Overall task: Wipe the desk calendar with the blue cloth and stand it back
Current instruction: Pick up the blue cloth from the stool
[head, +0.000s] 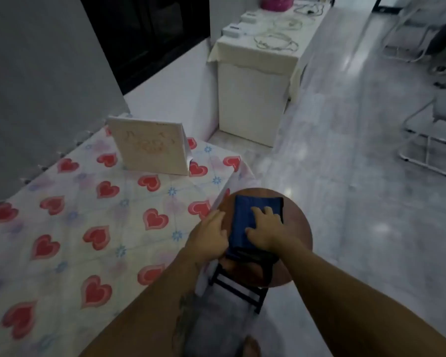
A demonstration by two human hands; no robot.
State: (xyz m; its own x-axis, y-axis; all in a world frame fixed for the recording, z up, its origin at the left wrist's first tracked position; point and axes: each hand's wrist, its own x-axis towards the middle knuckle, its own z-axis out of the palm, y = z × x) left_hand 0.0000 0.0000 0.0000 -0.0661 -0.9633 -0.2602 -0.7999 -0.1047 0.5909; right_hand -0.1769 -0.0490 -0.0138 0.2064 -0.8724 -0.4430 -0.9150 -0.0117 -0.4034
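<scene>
The desk calendar [150, 146] stands upright as a pale tent near the far corner of the table with the heart-patterned cloth [70, 228]. The folded blue cloth [245, 215] lies on a round brown stool [296, 238] just off the table's right edge. My right hand [264, 228] rests flat on top of the cloth with fingers spread. My left hand [211, 234] touches the cloth's left edge, fingers extended; its grip under the cloth is hidden.
A white cabinet [252, 99] draped with a cream cloth, with cables on top, stands farther back. Metal chair frames [433, 140] occupy the right side on the glossy tiled floor. A grey wall [44, 73] borders the table on the left.
</scene>
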